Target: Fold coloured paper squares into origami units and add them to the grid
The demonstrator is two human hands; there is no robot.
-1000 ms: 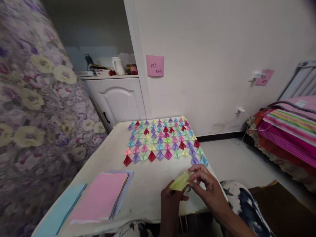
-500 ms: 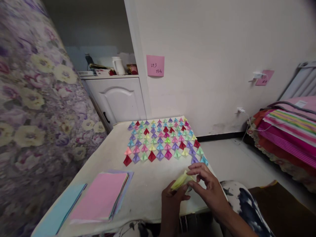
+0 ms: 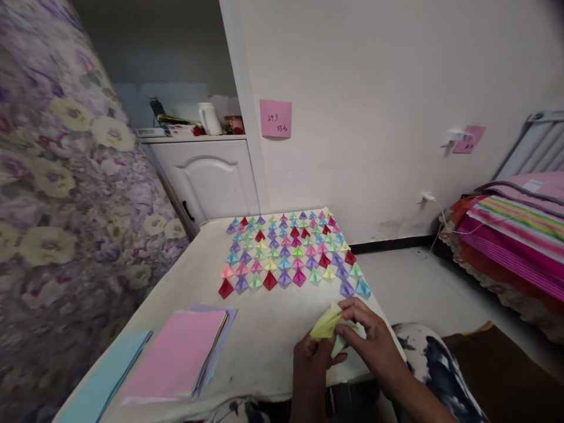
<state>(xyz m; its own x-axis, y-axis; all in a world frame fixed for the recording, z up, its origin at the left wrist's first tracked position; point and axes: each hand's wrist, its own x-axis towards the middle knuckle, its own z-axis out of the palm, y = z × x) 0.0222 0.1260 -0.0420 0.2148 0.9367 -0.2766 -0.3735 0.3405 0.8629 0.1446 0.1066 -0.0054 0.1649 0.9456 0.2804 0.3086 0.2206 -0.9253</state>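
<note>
Our left hand [image 3: 314, 357] and right hand [image 3: 375, 341] meet over the near right corner of the counter [image 3: 264, 329]. Both grips are clamped on the same yellow paper piece [image 3: 326, 322]. The left grip pinches its lower, nearer end from underneath, and the right grip closes over its right side from above. The piece seems to be held a little above the counter, not lying on it, though we cannot be sure of the gap. Its long axis slants from the near left up toward the far right, so its free tip points at the near right end of the folded pieces [image 3: 286, 252]. These stand in rows across the far half of the counter. The closest of them, a blue folded piece [image 3: 363, 288], lies just beyond the right hand's knuckles and apart from them. It is nearer to that hand than to the left.

Toward the near left corner lie a pink paper stack [image 3: 176, 355] and a blue sheet [image 3: 103, 379], well apart from both hands.

The right fingers cover much of the yellow piece, so we cannot make out its folds or its full outline. A pale scrap below those fingers may be part of it. The picture's bottom edge cuts off both forearms and the blue sheet.
</note>
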